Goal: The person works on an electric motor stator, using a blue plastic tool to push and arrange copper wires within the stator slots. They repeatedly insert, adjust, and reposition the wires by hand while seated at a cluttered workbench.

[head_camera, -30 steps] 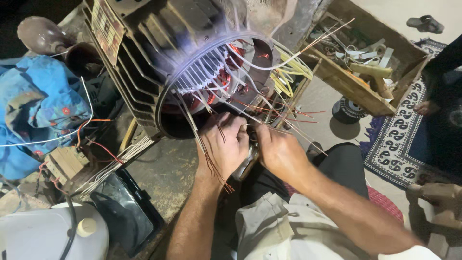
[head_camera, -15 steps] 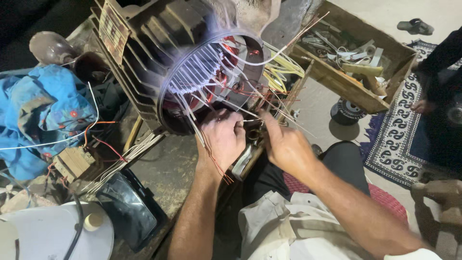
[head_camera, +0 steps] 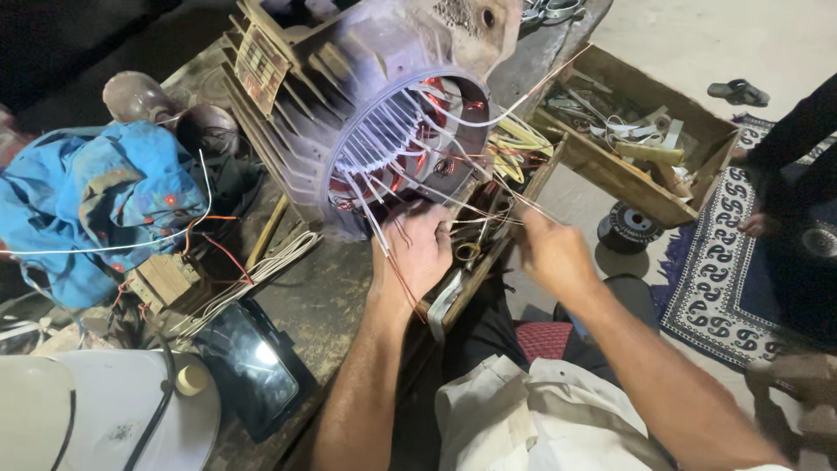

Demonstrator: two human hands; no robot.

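Motor stator: lying sideways on worktop, bore facing worker. Left hand: fingers curling around copper wires, bracing them. Right hand: fingers pinching, drawing one lead taut.

The scene was lit dimly from above; glare was seen on the dark screen, corners were shadowed, edges slightly blurred.
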